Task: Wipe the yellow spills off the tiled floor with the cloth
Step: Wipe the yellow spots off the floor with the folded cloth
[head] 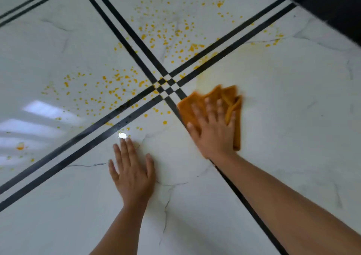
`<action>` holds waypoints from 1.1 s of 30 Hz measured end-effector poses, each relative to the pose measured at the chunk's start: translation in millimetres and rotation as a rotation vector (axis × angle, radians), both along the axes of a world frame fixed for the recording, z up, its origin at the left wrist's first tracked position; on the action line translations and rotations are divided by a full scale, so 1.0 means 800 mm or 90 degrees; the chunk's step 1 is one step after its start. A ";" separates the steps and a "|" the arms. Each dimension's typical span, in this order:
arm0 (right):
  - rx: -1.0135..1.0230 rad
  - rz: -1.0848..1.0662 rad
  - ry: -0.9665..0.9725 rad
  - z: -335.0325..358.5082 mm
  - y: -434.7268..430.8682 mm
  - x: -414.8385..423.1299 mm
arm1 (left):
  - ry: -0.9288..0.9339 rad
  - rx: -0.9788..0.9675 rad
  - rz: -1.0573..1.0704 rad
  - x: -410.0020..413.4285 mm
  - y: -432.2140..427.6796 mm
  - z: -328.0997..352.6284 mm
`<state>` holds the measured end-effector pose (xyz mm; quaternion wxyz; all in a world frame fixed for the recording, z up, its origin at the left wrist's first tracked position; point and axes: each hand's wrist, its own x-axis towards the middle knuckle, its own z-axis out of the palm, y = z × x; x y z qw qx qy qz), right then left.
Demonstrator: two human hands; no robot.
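We see the right hand (pixel 213 126) laid flat on a folded orange cloth (pixel 228 93), fingers straight and spread, palm pressing the cloth onto the floor (pixel 293 118). It grips nothing; the cloth lies under the fingers and palm, and one folded edge sticks out along the little-finger side.

The cloth sits on the right-hand tile, just beside the crossing of the black double lines (pixel 136 34), its left corner touching one of them. A faint yellowish film shows on the tile just beyond the cloth.

The left hand (pixel 132 169) rests open on the near tile, fingers straight and slightly spread, flat against the floor and holding nothing. It is apart from the cloth.

The yellow spills (pixel 117 87) are many small drops. We note a dense cluster on the left tile, another on the far tile past the crossing, a few drops on the near tile between the two hands and the lines, and a smudge near the left edge.

A dark strip (pixel 332 3) crosses the upper right corner; we cannot tell what it is.
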<state>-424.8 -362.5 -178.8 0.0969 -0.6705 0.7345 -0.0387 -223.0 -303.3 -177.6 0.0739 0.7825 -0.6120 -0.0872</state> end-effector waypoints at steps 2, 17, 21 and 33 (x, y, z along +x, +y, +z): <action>-0.025 0.202 0.006 -0.005 0.020 0.017 | 0.014 0.020 0.067 0.020 0.018 -0.005; 0.011 -0.044 0.010 -0.001 -0.016 0.125 | 0.074 0.050 0.055 0.032 0.019 -0.009; 0.032 0.347 0.052 0.002 -0.009 0.091 | 0.086 0.059 0.048 0.035 0.020 -0.010; 0.009 0.147 -0.011 0.000 0.006 0.107 | 0.085 0.066 0.050 0.035 0.018 -0.011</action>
